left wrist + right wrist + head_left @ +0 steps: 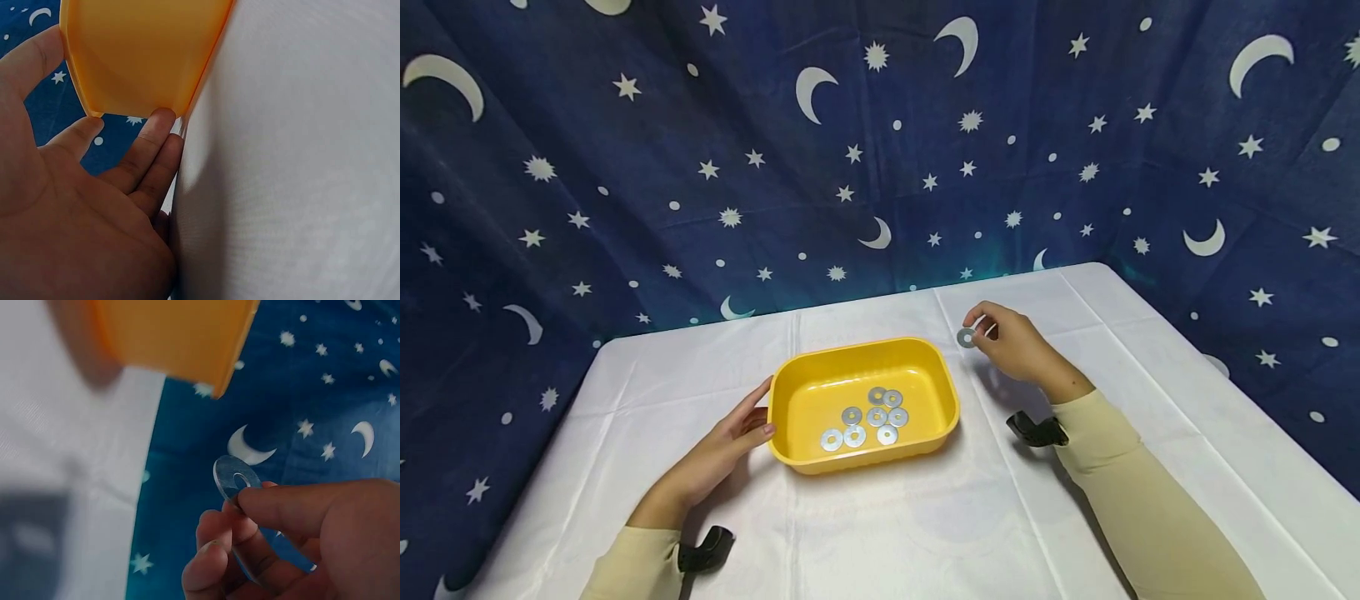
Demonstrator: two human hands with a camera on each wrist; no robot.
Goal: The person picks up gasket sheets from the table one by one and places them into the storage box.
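Note:
A yellow rectangular tray point(865, 458) sits on the white table, with several flat metal washers point(877, 417) lying in its front and right part. My left hand point(730, 446) is at the tray's left end. In the left wrist view its fairly straight fingers point(147, 140) touch the outer end wall and the rim. Beyond the tray's right end, my right hand point(1011, 342) holds one washer point(966, 337) in the air above the cloth. Thumb and fingertip pinch that washer point(228, 475) by its edge in the right wrist view, while the other fingers curl below it.
A white cloth point(895, 533) covers the table, with fold creases. Dark blue curtains point(760, 275) printed with moons and stars hang behind and along the sides. Black wrist devices point(1037, 429) protrude at both sleeve cuffs.

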